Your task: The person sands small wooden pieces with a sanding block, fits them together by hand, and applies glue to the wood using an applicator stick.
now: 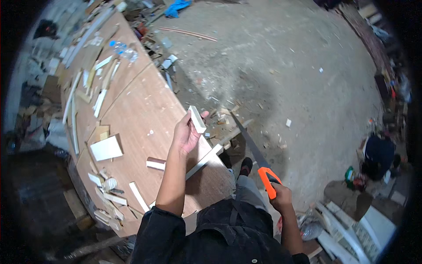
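A short white wooden block [197, 119] rests in my left hand [187, 136], held over the edge of a plywood table [132, 101], with my fingers around it. My right hand [281, 197] grips the orange handle of a hand saw [252, 147], its long dark blade angled up and to the left over the floor. Below the block, a long white strip [202, 161] lies across the table's edge. A small brown-and-white piece [155, 163] lies on the tabletop.
Wood offcuts, a white board [106, 148] and a plastic bottle [127, 53] lie on the table at left. The concrete floor [307, 101] carries scattered scraps. A blue cloth [176, 8] lies at the top. White panels [347, 233] and clutter line the right side.
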Demonstrator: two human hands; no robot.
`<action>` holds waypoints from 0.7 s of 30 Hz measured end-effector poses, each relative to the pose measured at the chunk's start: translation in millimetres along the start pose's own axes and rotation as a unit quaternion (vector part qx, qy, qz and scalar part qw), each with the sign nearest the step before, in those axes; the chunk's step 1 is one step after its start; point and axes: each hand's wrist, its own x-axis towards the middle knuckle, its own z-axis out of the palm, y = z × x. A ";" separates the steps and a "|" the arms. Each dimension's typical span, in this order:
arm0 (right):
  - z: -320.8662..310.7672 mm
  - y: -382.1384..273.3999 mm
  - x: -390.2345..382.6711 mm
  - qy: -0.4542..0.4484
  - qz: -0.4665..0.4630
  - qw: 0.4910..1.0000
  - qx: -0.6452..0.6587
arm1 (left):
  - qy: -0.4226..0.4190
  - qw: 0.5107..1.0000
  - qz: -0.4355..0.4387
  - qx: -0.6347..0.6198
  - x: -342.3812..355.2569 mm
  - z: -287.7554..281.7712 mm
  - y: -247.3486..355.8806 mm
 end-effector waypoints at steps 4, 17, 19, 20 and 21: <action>-8.4 -17.3 19.9 0.076 -0.083 0.992 0.055 | 0.024 0.997 0.060 -0.047 -56.0 12.8 25.4; -12.8 -87.2 82.5 0.008 -0.356 0.934 0.034 | 0.113 0.936 0.332 -0.027 -240.9 29.7 35.7; -6.2 -110.7 85.0 -0.005 -0.392 0.920 -0.002 | 0.155 0.924 0.347 -0.038 -271.7 16.3 24.9; -0.9 -114.3 90.8 -0.016 -0.405 0.914 -0.009 | 0.171 0.914 0.369 -0.007 -283.0 3.8 17.9; 10.0 -116.3 98.3 -0.002 -0.429 0.903 -0.014 | 0.187 0.902 0.388 0.026 -294.0 -6.1 11.6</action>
